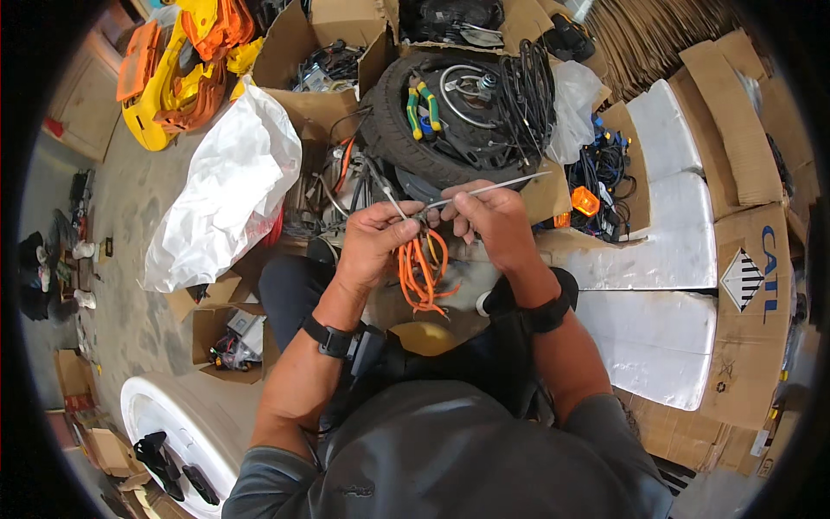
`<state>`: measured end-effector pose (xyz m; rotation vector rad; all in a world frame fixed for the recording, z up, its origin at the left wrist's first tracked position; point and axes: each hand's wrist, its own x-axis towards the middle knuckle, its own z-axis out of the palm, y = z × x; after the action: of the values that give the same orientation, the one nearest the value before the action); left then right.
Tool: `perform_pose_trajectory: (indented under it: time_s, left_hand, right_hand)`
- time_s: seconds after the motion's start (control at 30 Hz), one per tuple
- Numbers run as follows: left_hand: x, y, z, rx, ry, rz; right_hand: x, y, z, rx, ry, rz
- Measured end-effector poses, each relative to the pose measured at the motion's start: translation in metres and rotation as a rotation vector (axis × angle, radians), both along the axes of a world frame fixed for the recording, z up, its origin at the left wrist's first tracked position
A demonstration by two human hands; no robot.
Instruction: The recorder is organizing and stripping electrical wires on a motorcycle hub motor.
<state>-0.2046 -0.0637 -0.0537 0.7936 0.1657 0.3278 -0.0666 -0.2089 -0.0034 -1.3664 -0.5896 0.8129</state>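
Note:
Both my hands meet in front of my lap. My left hand (372,244) pinches a small bundle of orange wires (413,284) at its top, and the loops and cut ends hang below. A thin pale strip, looking like a cable tie (520,180), is pinched in my right hand (503,227); its long end sticks out to the right. Another thin pale end points up and left from my left fingers. Whether both ends are one tie around the wires is hidden by the fingers. Just beyond, a black tyre (389,121) carries green-and-yellow-handled pliers (413,112).
A black cable coil (534,99) lies on the tyre's right. White plastic sheeting (229,186) is at left, above a small carton (207,333). On the right are a box of black connectors (609,173) and white foam blocks (648,342). A white tub (138,398) stands lower left.

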Motion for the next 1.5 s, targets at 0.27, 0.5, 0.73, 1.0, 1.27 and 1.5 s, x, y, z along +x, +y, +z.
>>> perform_pose_trajectory:
  time_s: [0.27, 0.5, 0.73, 1.0, 1.27, 1.5]
  left_hand:
    - [0.005, 0.019, 0.004, 0.016, 0.014, 0.127]
    - [0.014, 0.018, 0.009, 0.006, -0.011, 0.041]
    - [0.023, 0.009, -0.006, 0.002, -0.02, 0.001]
    - [0.021, 0.014, 0.004, 0.345, 0.229, -0.05]
    - [0.023, 0.01, -0.001, 0.607, 0.192, 0.248]
    - [0.018, 0.013, -0.016, 0.574, 0.225, 0.315]
  right_hand:
    - [-0.004, 0.023, 0.034, -0.004, -0.147, 0.033]
    - [0.012, 0.03, 0.038, -0.016, -0.23, 0.029]
    - [0.033, 0.014, 0.015, -0.112, -0.17, -0.056]
    - [0.013, 0.006, 0.027, -0.069, -0.254, 0.066]
    - [0.005, 0.001, 0.019, -0.066, -0.275, 0.032]
    - [-0.002, -0.012, 0.006, -0.07, -0.244, 0.047]
